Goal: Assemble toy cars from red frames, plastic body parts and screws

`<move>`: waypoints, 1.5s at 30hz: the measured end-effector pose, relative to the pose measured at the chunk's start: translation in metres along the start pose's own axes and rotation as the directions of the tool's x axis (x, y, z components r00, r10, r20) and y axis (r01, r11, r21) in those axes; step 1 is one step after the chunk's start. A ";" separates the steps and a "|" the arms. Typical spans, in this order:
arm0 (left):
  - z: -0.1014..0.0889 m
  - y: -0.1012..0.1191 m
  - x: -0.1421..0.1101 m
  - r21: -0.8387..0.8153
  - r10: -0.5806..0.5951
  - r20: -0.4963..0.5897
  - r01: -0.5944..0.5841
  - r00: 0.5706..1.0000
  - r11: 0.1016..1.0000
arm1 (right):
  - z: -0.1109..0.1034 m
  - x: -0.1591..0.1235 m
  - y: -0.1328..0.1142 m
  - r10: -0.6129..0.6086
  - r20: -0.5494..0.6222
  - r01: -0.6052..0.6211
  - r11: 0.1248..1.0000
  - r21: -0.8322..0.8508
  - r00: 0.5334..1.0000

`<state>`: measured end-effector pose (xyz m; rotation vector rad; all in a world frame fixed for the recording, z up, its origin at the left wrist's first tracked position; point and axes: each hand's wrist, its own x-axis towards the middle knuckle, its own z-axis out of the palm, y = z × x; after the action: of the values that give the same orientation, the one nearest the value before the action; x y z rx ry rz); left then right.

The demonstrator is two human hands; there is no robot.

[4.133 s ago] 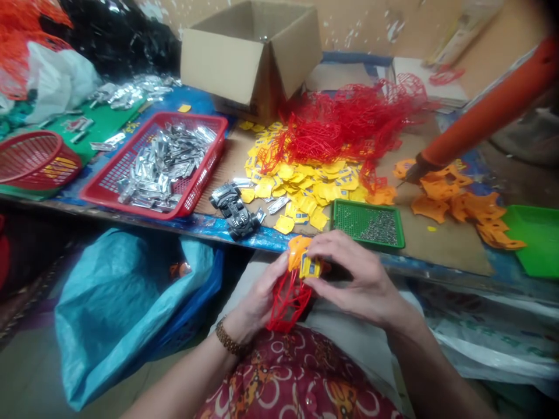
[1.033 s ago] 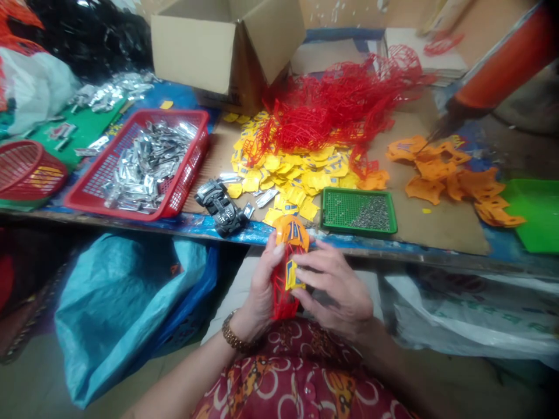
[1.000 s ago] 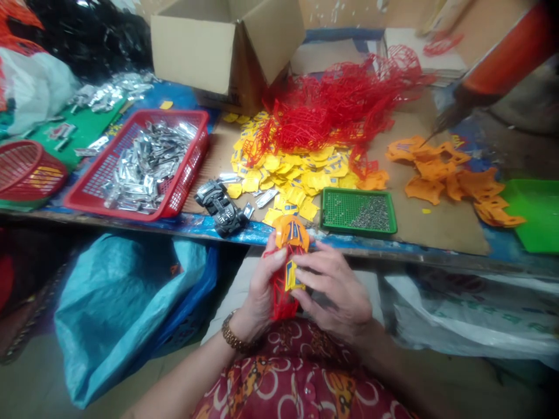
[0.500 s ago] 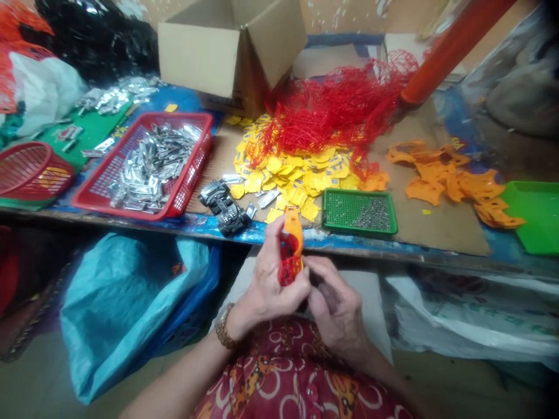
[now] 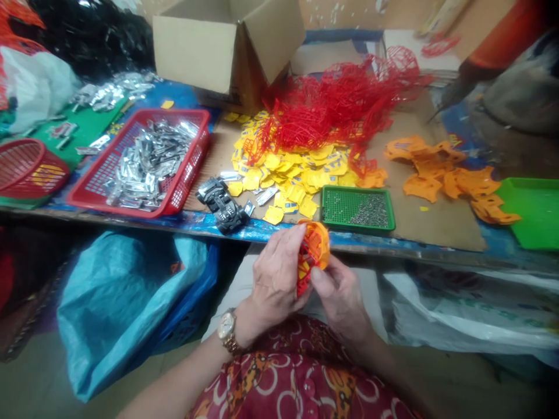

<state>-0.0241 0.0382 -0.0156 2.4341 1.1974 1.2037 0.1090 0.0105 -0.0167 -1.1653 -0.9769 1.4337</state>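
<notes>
Two bare hands close on one small model (image 5: 313, 253) at the lower middle of the frame, just in front of the table edge and above the person's lap. The left hand (image 5: 275, 278), a wristwatch (image 5: 227, 325) on its wrist, grasps the model from the left, its fingers curled over the side. The right hand (image 5: 339, 302) pinches the lower edge between thumb and fingers. Neither hand has let go. The work at this moment sits in the fingers, on this one piece. Its curved orange shell (image 5: 319, 244) wraps around a red plastic lattice (image 5: 302, 280), and a yellow part (image 5: 304, 269) shows within.

Beyond the hands, a dark toy car (image 5: 219, 205) lies near the table edge, beside a heap of yellow cut pieces (image 5: 283, 180) under a tangle of red lattice (image 5: 332, 110). A green tray (image 5: 322, 209) of small metal parts sits to the right, with orange cut pieces (image 5: 441, 174) further on. A red basket (image 5: 174, 112) of silver pieces stands at left, and an open cardboard box (image 5: 196, 52) at the top.
</notes>
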 end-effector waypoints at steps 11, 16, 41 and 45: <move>-0.007 -0.009 -0.001 -0.153 -0.146 0.099 0.160 0.984 0.975 | -0.005 0.006 0.011 -0.060 -0.089 0.059 0.998 -0.009 0.994; -0.006 -0.006 -0.011 -0.201 -0.364 0.149 0.389 0.919 0.899 | -0.007 0.006 0.020 -0.048 -0.120 0.048 0.999 -0.006 0.992; -0.006 0.000 -0.002 -0.361 -0.438 0.252 0.504 0.863 0.784 | -0.038 0.013 0.036 0.038 0.152 -0.057 0.991 0.123 0.988; -0.003 0.000 -0.004 -0.403 -0.464 0.260 0.532 0.847 0.745 | -0.041 0.013 0.041 0.063 0.144 -0.086 0.984 0.156 0.988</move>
<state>-0.0276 0.0346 -0.0155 1.6659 1.2351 0.9809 0.1402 0.0160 -0.0672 -1.0029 -0.9003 1.6402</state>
